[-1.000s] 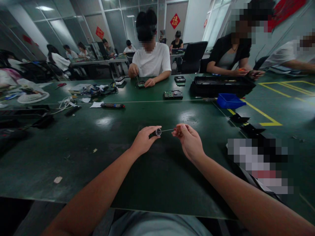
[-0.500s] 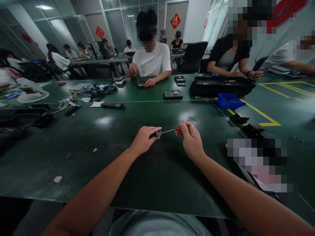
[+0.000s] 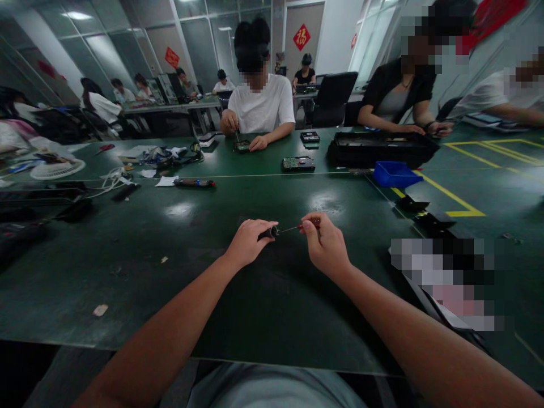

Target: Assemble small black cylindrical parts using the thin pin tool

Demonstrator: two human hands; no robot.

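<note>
My left hand (image 3: 250,241) is closed around a small dark cylindrical part (image 3: 272,231), its round, grey-rimmed end facing right. What kind of part it is I cannot make out. In my right hand (image 3: 325,241) is a screwdriver (image 3: 302,226) with a red handle, gripped between thumb and fingers. Its thin shaft points left, and the tip meets the open end of the dark part or lies just at it. Both hands are above the green table (image 3: 255,306), and the fingers hide most of the part and of the handle.
Across the table a person in white (image 3: 263,105) works on a small circuit board (image 3: 242,146). A hard drive (image 3: 298,164), a blue bin (image 3: 396,174) and a long black housing (image 3: 382,148) lie ahead. A pen-shaped tool (image 3: 194,182) and cables (image 3: 114,178) lie left.
My right hand has shifted slightly left, towards the part, and its grip on the screwdriver handle has turned. The left hand has stayed nearly in place.
</note>
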